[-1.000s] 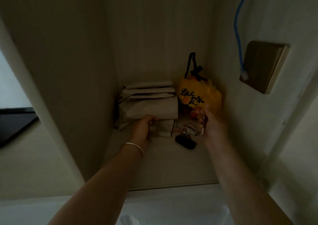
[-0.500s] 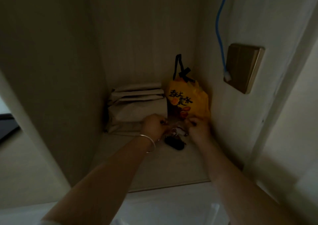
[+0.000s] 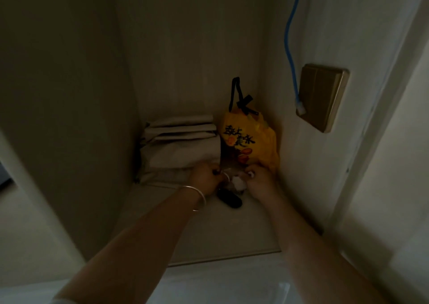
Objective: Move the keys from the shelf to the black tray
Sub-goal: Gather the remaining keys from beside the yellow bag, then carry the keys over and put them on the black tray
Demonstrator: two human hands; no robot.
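Observation:
A bunch of keys (image 3: 233, 187) lies deep in a dim shelf niche (image 3: 216, 231): a metal ring, a pale fluffy charm and a black fob resting on the shelf board. My left hand (image 3: 205, 178), with a silver bangle on its wrist, is closed on the ring side of the bunch. My right hand (image 3: 261, 180) is closed on the other side, by the pale charm. The two hands almost touch over the keys. The black tray is out of view.
A stack of folded beige paper bags (image 3: 181, 150) fills the back left of the shelf. A yellow snack bag (image 3: 249, 141) with a black strap leans in the back right corner. A blue cable (image 3: 291, 48) and a gold wall switch (image 3: 321, 96) are on the right wall.
Both hands have come together over the keys: the left moved right from the paper bags, the right moved down and left from the yellow bag. The camera has turned a little to the right.

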